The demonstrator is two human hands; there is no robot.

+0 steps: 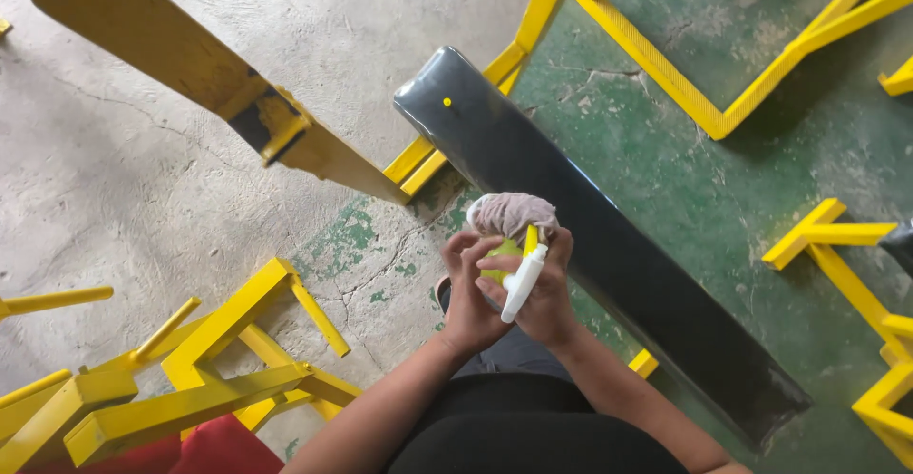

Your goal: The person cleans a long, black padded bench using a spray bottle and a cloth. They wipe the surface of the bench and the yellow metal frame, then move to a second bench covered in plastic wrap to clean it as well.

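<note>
Hands meet in front of the body, just above the near end of a long black bench pad that slants away over the green floor. Left hand wraps a yellow-green spray bottle; right hand grips its white trigger head, a grey rag bunched above, kept ready. Yellow frames stand around.

We see a long black padded bench slanting across the floor, which is bare concrete on the left and worn green paint on the right. Yellow metal frames crowd its lower left corner, with more yellow frames at the upper right. A yellow bar crosses the upper left.
</note>
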